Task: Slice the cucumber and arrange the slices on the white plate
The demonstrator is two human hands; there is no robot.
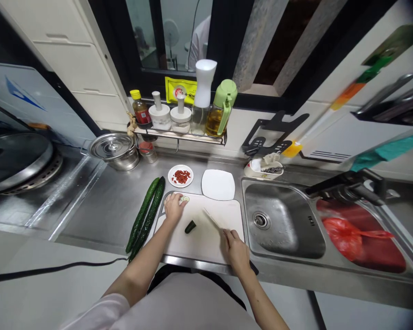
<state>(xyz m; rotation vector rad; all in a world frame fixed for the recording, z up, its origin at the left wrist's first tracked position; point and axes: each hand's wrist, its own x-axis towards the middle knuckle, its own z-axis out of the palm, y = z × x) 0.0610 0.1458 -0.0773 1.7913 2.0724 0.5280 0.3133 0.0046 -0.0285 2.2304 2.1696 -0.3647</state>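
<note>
A white cutting board [206,238] lies on the steel counter in front of me. My left hand [173,206] rests at the board's far left corner, fingers curled over a pale cucumber slice [184,199]. A short dark green cucumber end [190,226] lies loose in the board's middle. My right hand [236,247] is closed round the handle of a knife [214,220], whose blade points up and left over the board. Two whole cucumbers [146,215] lie side by side on the counter left of the board.
Behind the board sit a small plate of chopped red chilli [181,176] and an empty white square plate [218,184]. A sink [282,220] is on the right, a red bag [347,233] in the basin beyond. A lidded pot [114,150] and condiment rack [179,130] stand at back.
</note>
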